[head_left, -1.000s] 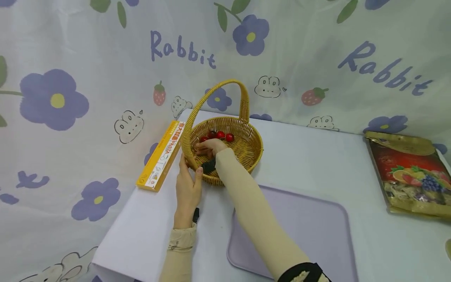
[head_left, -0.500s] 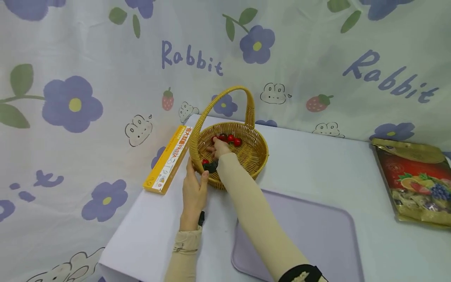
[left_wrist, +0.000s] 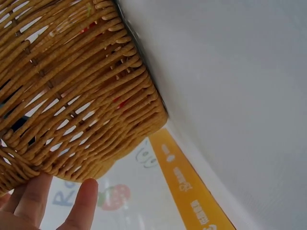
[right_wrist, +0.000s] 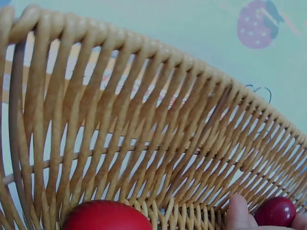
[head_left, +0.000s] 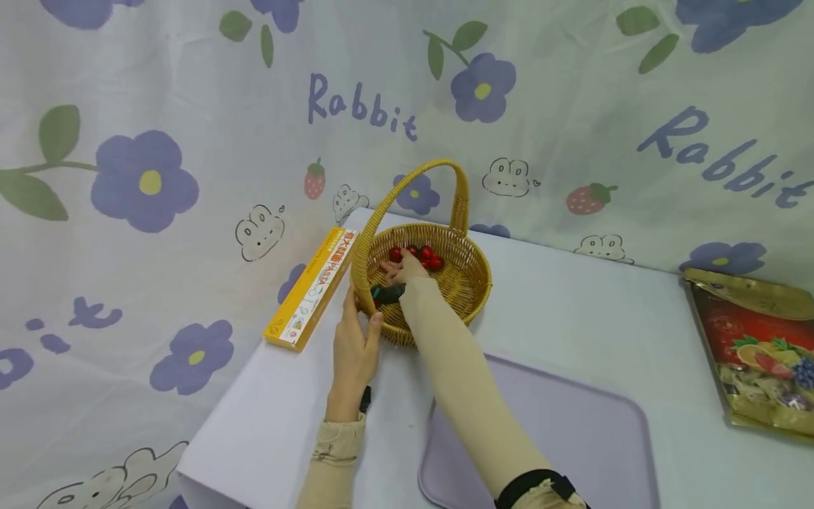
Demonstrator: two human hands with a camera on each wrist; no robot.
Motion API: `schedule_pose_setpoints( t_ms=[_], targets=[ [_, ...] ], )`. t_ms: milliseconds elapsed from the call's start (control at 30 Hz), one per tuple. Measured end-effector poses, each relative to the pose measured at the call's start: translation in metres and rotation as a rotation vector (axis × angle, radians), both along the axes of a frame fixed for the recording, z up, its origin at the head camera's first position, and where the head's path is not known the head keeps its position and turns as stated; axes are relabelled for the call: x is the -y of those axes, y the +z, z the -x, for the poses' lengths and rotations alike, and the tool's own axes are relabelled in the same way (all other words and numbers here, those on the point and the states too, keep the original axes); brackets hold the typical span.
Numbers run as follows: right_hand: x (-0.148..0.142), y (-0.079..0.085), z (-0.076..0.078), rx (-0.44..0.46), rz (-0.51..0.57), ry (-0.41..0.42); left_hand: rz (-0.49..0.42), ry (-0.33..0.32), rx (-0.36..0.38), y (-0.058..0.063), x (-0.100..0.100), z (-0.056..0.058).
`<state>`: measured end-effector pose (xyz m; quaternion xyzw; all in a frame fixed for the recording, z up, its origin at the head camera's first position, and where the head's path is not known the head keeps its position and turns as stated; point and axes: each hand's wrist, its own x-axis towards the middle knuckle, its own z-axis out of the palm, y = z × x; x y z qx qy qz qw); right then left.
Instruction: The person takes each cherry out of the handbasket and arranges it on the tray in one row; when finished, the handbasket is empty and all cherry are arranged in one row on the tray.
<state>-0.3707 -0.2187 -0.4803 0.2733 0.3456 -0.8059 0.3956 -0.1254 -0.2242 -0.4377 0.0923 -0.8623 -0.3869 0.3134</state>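
Note:
A yellow wicker basket (head_left: 480,276) with a tall arched handle stands at the table's back left. My left hand (head_left: 355,353) holds its near left side at the foot of the handle, thumb and fingers on either side. Inside the basket, my right hand (head_left: 410,270) reaches among several red cherries (head_left: 436,263). In the right wrist view a fingertip lies beside a dark cherry (right_wrist: 276,212), with part of another finger at its other side; whether they pinch it is unclear. Nearer the camera there, a bright red cherry (right_wrist: 105,218) lies partly cut off.
A yellow pasta box (head_left: 311,290) lies left of the basket, close to the table edge. In front on the right is a pale purple tray (head_left: 572,417), partly covered by the right forearm. A gold and red bag (head_left: 750,346) lies far right. A printed curtain hangs behind.
My right hand has moved a little farther back and right inside the basket, toward the cherries. A red cherry became visible near the right wrist. The left hand stays on the basket; the view shifted.

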Motion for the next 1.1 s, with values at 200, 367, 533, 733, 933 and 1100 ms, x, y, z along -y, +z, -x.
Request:
schedule_pose_setpoints(
  t_ms=[200, 367, 533, 733, 933, 1100],
  targets=[
    [-0.034, 0.067, -0.045, 0.063, 0.153, -0.146, 0.015, 0.025, 0.028, 0.0, -0.006, 0.003],
    [-0.046, 0.081, -0.052, -0.05, 0.167, -0.11, 0.0, 0.046, 0.038, -0.001, -0.01, 0.006],
    [-0.054, 0.096, -0.056, -0.308, 0.085, 0.028, -0.022, 0.054, 0.0, -0.001, -0.006, 0.007],
    [-0.09, 0.112, -0.069, -0.483, -0.042, 0.102, -0.034, 0.061, -0.026, -0.002, 0.0, 0.006],
    [-0.151, 0.116, -0.084, -0.712, -0.29, 0.208, -0.048, 0.06, -0.039, -0.003, 0.001, 0.009],
    [-0.21, 0.116, -0.101, -0.833, -0.556, 0.33, -0.066, 0.05, -0.04, -0.003, -0.002, 0.013]
  ],
)
